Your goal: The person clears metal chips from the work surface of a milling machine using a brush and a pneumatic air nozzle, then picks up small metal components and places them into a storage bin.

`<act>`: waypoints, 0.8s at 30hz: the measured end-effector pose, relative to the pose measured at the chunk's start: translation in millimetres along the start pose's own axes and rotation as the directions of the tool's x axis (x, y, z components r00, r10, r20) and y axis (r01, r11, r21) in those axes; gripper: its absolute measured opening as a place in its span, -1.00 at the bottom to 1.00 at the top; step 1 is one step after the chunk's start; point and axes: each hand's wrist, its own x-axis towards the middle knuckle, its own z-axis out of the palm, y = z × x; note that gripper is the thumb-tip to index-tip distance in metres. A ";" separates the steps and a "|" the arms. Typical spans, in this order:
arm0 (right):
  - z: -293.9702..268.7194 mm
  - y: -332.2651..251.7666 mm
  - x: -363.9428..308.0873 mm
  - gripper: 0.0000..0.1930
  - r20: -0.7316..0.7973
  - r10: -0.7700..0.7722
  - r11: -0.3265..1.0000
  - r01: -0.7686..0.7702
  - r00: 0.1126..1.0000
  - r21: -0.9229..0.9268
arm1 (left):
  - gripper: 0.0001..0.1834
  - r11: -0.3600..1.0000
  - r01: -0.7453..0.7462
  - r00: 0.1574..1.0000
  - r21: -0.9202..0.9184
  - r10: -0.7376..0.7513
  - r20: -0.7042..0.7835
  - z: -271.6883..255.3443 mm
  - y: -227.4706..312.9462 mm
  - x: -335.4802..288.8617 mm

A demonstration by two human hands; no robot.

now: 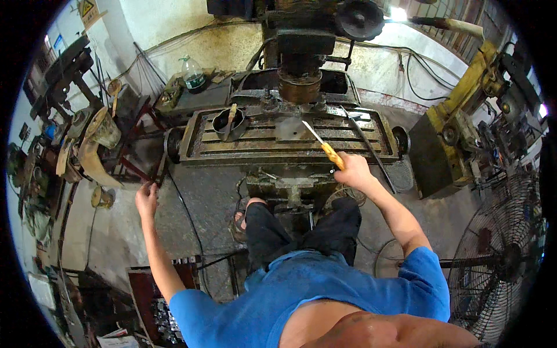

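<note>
My right hand [353,171] is wrapped round the yellow handle of a hand tool [332,155] with a slim pale blade. The blade points up and left over the slotted table of a milling machine [203,147]. Near its tip, a flat metal plate [290,129] lies on the slots. Out to the left, beside a dark red metal frame [134,169], my left hand [147,200] is held with its fingers curled together. Whether anything sits between those fingertips is too small to make out.
A dark pot with a brush [230,123] stands at the table's left. Overhead hangs the machine's spindle head [299,84]. A long dark bar [371,149] slants off the table's right side. A large caged fan [499,261] stands right; a plastic bottle [192,74] is behind left.
</note>
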 end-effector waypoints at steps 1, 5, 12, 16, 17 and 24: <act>11.4 2.4 11.9 -0.64 0.025 0.026 0.985 -0.021 0.999 -0.170 | -0.66 0.997 0.070 0.997 0.012 -0.070 0.025 -9.7 -1.2 -5.6; 26.4 -13.6 76.7 -0.69 0.088 0.091 0.969 -0.068 0.992 -0.238 | -0.67 0.983 0.165 0.986 0.085 -0.165 0.000 -44.9 -54.1 -36.6; 22.3 -32.9 126.3 -0.66 0.092 0.221 0.967 -0.207 0.971 -0.147 | -0.64 0.973 0.196 0.980 0.122 -0.190 -0.065 -92.6 -68.6 -79.4; 16.3 -19.4 95.2 -0.63 0.127 0.225 0.970 -0.211 0.966 -0.120 | -0.66 0.974 0.226 0.971 -0.028 -0.228 -0.076 -87.6 -71.1 -93.4; 13.6 -10.2 93.7 -0.63 0.101 0.262 0.961 -0.250 0.960 -0.115 | -0.66 0.956 0.239 0.965 -0.173 -0.254 -0.071 -80.9 -83.9 -96.1; 2.3 -102.0 22.6 -0.66 0.349 -0.067 0.974 0.137 0.935 -0.180 | -0.55 0.881 0.277 0.948 -0.383 -0.187 0.256 -1.6 70.8 -122.7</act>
